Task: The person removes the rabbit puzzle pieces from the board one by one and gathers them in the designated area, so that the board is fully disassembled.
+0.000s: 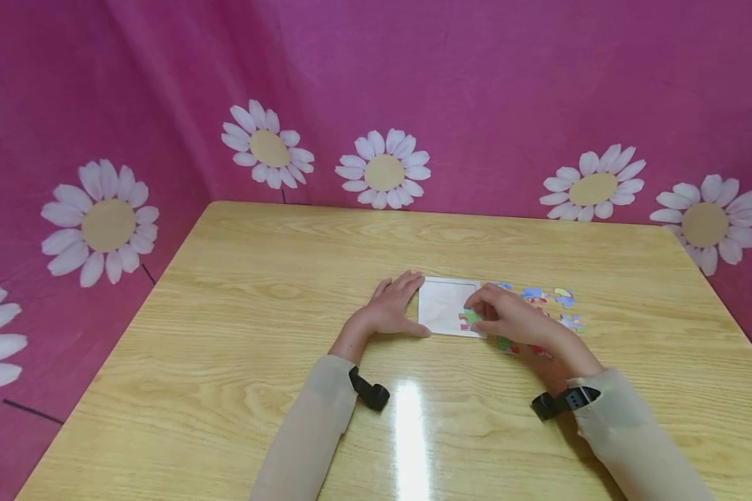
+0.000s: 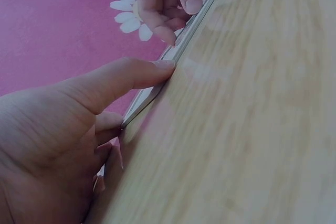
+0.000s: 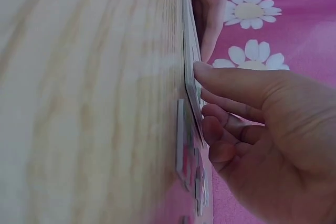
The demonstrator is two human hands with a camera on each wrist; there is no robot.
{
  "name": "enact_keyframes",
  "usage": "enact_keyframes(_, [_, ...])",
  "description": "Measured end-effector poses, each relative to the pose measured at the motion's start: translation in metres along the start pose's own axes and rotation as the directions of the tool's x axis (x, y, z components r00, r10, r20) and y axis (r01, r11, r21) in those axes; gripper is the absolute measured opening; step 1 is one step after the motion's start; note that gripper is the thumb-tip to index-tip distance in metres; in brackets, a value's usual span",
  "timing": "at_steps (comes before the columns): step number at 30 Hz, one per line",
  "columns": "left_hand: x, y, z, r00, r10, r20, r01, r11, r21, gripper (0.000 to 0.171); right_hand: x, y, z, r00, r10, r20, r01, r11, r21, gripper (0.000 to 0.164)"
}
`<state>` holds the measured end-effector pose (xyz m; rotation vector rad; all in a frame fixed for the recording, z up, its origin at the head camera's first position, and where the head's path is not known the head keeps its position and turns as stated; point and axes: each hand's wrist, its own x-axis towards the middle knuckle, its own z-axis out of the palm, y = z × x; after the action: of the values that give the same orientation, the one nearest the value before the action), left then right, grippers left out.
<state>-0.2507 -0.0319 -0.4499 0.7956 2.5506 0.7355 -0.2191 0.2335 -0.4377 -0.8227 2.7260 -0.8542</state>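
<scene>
A thin white puzzle tray (image 1: 441, 306) with a raised border lies flat on the table. My left hand (image 1: 393, 306) holds it at the left side, thumb on the near corner and fingertips at the far corner. Over the tray's right part, my right hand (image 1: 507, 314) pinches a green and red jigsaw piece (image 1: 466, 319) at the near right corner; its thumb and curled fingers partly cover the piece. In the right wrist view, the thumb (image 3: 231, 83) is at the tray's edge. Whether the piece lies fully flat is hidden.
Several loose jigsaw pieces (image 1: 565, 298) lie right of the tray, some hidden under the right hand and forearm. The wooden table (image 1: 225, 334) extends on all sides. A pink cloth (image 1: 476, 83) with white daisies hangs behind and at the sides.
</scene>
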Motion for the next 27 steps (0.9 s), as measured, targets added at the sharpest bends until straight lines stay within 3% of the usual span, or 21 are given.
enact_keyframes(10, [0.000, 0.000, -0.001, 1.000, -0.006, 0.007, 0.006, 1.000, -0.006, 0.105, 0.004, -0.001, -0.003, 0.999, 0.023, 0.035, -0.024, 0.998, 0.055, 0.028])
enact_keyframes(15, [0.000, 0.000, 0.000, 1.000, -0.005, 0.005, 0.005, 1.000, -0.012, 0.105, 0.003, -0.004, 0.000, 0.997, 0.074, 0.005, -0.074, 0.995, 0.064, 0.027])
enact_keyframes(27, [-0.001, 0.002, 0.000, 1.000, -0.006, 0.013, 0.006, 1.000, 0.001, 0.105, -0.009, -0.008, 0.003, 0.995, 0.025, -0.100, -0.017, 0.996, 0.084, 0.015])
